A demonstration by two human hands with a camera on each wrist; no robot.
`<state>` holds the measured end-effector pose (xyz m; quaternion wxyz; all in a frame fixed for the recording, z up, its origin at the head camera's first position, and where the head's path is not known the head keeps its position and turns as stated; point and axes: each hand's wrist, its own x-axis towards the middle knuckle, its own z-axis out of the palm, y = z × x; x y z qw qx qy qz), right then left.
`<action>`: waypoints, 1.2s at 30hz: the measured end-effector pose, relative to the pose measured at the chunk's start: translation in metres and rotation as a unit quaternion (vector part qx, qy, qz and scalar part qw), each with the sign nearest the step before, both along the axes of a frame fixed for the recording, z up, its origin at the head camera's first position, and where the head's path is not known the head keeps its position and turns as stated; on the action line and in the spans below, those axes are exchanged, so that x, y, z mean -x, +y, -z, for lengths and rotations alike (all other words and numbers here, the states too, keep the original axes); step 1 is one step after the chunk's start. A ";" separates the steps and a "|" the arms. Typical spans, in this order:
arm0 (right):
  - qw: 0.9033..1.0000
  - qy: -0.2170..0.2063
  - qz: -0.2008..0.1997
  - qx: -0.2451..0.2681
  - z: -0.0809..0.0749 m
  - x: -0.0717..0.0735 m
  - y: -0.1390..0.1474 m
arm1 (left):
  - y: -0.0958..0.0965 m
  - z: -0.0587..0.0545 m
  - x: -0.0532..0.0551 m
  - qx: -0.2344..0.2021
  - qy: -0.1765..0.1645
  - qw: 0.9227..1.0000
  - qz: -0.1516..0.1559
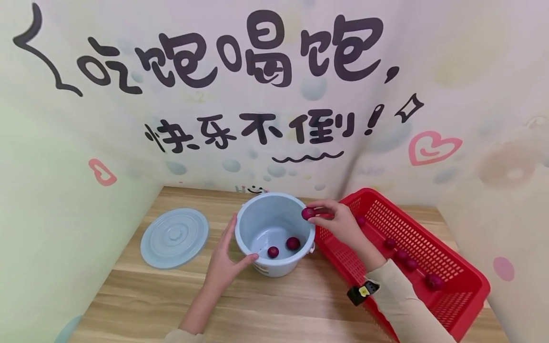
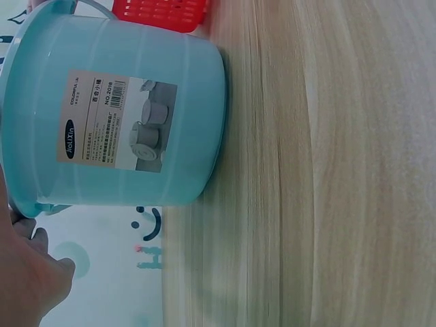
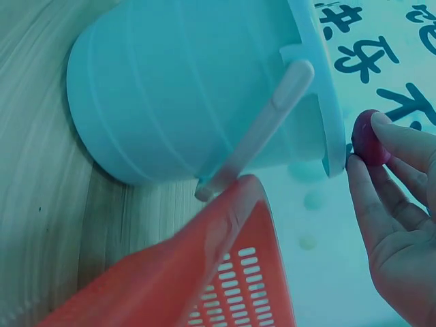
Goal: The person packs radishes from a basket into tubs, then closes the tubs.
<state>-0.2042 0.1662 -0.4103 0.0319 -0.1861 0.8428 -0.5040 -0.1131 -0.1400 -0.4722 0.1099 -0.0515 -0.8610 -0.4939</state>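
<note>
A: Where was the small, round, dark-red ball (image 1: 308,213)?

B: Just above the right-hand rim of the round, light-blue plastic bucket (image 1: 261,219), which stood near the middle of the far edge of the wood-grained tabletop (image 1: 279,314). The right hand (image 1: 343,224) held it there, thumb and fingers pinching it.

A: And the left hand (image 1: 227,262)?

B: It gripped the bucket's left side, thumb at the near rim, the other fingers spread along the outer wall.

A: I took the step in hand to be lowering the ball into the bucket. How was that best done?

B: With a light pinch, I'd have said, since a hard squeeze could shoot a round thing loose. The ball needed carrying inward past the rim, then low, before the fingers parted; released right at the edge, it might have dropped outside.

A: Two more dark-red balls (image 1: 293,244) lay on the bucket's floor, toward its near side.

B: Then the bare floor farther back was the better spot. The left hand's grip mattered too; a light bucket could tip.

A: Anything to watch on the right?

B: The pale plastic handle (image 3: 266,122) hung down close by the red, rectangular, slotted plastic basket (image 1: 429,238) along the tabletop's right edge. A wide swing could have snagged there.
</note>
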 end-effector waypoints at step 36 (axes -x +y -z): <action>0.998 0.009 0.065 -0.007 0.003 0.015 0.050 | 0.000 0.005 -0.001 -0.010 0.002 1.000 0.000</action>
